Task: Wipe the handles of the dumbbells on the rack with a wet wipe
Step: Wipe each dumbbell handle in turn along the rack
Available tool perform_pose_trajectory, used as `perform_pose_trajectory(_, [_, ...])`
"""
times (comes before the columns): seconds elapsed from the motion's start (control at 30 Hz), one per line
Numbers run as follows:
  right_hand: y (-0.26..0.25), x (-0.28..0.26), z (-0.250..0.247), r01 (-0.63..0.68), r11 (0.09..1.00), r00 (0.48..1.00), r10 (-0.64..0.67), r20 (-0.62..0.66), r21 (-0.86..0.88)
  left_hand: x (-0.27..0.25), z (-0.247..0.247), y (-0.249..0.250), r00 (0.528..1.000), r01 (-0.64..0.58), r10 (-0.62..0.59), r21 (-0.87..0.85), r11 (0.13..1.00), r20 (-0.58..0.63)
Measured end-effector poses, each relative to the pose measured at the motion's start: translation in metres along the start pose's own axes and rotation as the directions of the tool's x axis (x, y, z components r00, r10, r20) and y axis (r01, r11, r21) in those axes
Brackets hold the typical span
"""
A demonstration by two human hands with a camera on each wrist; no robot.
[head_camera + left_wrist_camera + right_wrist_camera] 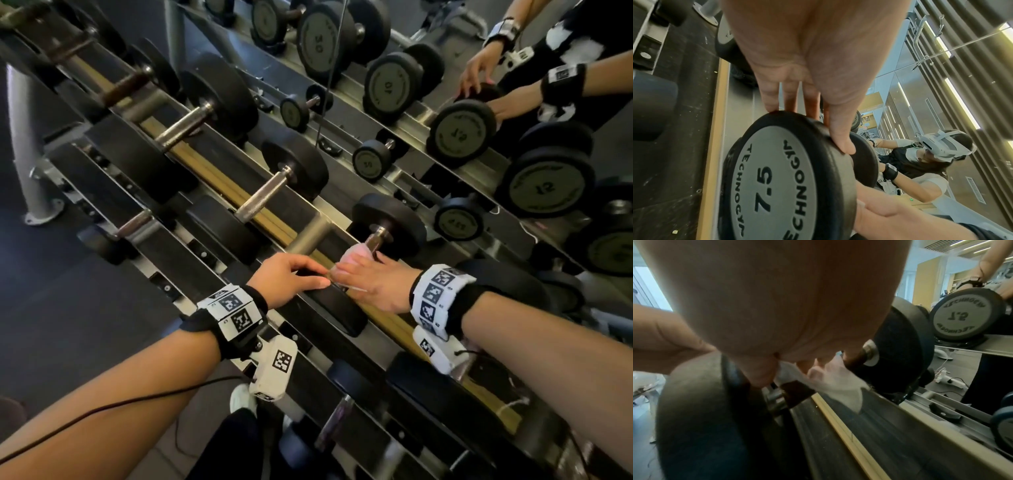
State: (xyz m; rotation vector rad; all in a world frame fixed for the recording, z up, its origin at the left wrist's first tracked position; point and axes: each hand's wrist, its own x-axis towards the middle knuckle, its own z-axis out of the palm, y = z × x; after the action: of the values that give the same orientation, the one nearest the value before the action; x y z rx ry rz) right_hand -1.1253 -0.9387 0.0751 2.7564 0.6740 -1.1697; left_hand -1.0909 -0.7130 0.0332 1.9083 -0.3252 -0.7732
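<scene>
Wiping now: right hand (373,284) is curled over the handle (797,390) of the 7.5 dumbbell (777,178), with the wet wipe (835,384) pressed between fingers and bar.
Left hand (284,279): fingers straight, tips resting on the rim of that dumbbell's near head; it grasps nothing.
Wet wipe: one, white, draped round the handle, a corner hanging below the bar; in the head view it shows as a pale wad (356,255) just ahead of the right knuckles.
Dumbbell being wiped: one, lying across the upper tier of the rack (202,253); near head marked 7.5, far head (388,224) just past the wipe.
Neighbours on the same tier, leftward and farther: two with bare metal handles in plain view (265,195) (186,125); beyond them the row is too dark and blurred to count.
Lower tier: at least two smaller dumbbells near the forearms, partly hidden.
Wrist bands: two, one on each wrist, with black and white square markers.
Mirror (445,85): behind the rack, repeating the dumbbell heads and both hands.
</scene>
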Motion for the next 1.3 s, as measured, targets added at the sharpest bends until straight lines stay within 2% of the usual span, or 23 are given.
perform_pose_trajectory(0.07, [0.013, 0.003, -0.004, 0.0, 1.0, 0.999, 0.0, -0.039, 0.003, -0.001, 0.002, -0.001, 1.0, 0.005, -0.005, -0.005, 1.0, -0.022])
perform_pose_trajectory(0.13, [0.024, 0.006, -0.011, -0.061, 0.998, 0.991, 0.06, -0.117, 0.0, -0.002, 0.003, -0.002, 0.999, 0.017, -0.018, -0.008, 1.0, -0.047])
perform_pose_trajectory(0.23, [0.012, 0.009, -0.01, -0.132, 0.987, 0.978, 0.114, -0.177, -0.091, -0.004, 0.005, -0.001, 0.998, 0.018, -0.019, -0.015, 1.0, -0.061])
perform_pose_trajectory(0.27, [0.005, 0.011, -0.002, -0.101, 0.987, 0.979, 0.075, -0.19, -0.129, -0.005, 0.006, -0.001, 0.998, 0.012, -0.013, -0.017, 1.0, -0.064])
perform_pose_trajectory(0.37, [-0.012, 0.005, 0.016, 0.009, 0.999, 0.987, -0.002, -0.163, 0.042, -0.008, 0.008, 0.001, 0.997, 0.0, -0.001, -0.014, 1.0, -0.079])
perform_pose_trajectory(0.43, [-0.002, 0.005, 0.008, 0.017, 0.999, 0.993, -0.014, -0.118, 0.028, -0.01, 0.008, 0.001, 0.997, -0.004, 0.002, -0.027, 1.0, -0.078])
perform_pose_trajectory(0.53, [0.018, 0.011, -0.01, -0.103, 0.993, 0.989, 0.097, -0.11, -0.051, -0.01, 0.008, 0.002, 0.997, 0.008, -0.011, -0.047, 0.999, -0.076])
perform_pose_trajectory(0.63, [0.023, 0.015, -0.013, -0.225, 0.974, 0.956, 0.224, -0.191, 0.018, -0.01, 0.007, 0.002, 0.997, 0.023, -0.028, -0.064, 0.998, -0.077])
perform_pose_trajectory(0.7, [0.012, 0.018, -0.007, -0.247, 0.967, 0.95, 0.253, -0.182, 0.058, -0.01, 0.007, 0.002, 0.997, 0.02, -0.025, -0.066, 0.998, -0.072])
perform_pose_trajectory(0.8, [-0.007, 0.02, 0.006, -0.144, 0.986, 0.978, 0.154, -0.141, 0.079, -0.011, 0.007, 0.002, 0.998, 0.005, -0.01, -0.067, 0.998, -0.068])
perform_pose_trajectory(0.9, [-0.004, 0.01, 0.01, -0.08, 0.987, 0.988, 0.097, -0.124, 0.137, -0.011, 0.005, 0.001, 0.999, -0.001, -0.001, -0.044, 0.999, -0.054])
perform_pose_trajectory(0.97, [0.008, 0.005, 0.005, -0.099, 0.988, 0.983, 0.116, -0.144, 0.119, -0.011, 0.004, 0.001, 0.999, 0.006, -0.008, -0.035, 0.999, -0.052])
perform_pose_trajectory(1.03, [0.018, 0.004, -0.003, -0.156, 0.979, 0.957, 0.183, -0.227, 0.132, -0.011, 0.003, 0.001, 0.999, 0.02, -0.022, -0.04, 0.999, -0.046])
perform_pose_trajectory(1.13, [0.012, 0.006, 0.003, -0.18, 0.971, 0.937, 0.219, -0.274, 0.16, -0.011, 0.003, 0.001, 0.999, 0.029, -0.031, -0.049, 0.998, -0.04])
perform_pose_trajectory(1.3, [-0.011, -0.001, 0.031, 0.021, 0.98, 0.979, 0.021, -0.205, 0.199, -0.011, 0.004, 0.0, 0.999, 0.009, -0.011, -0.038, 0.999, -0.047])
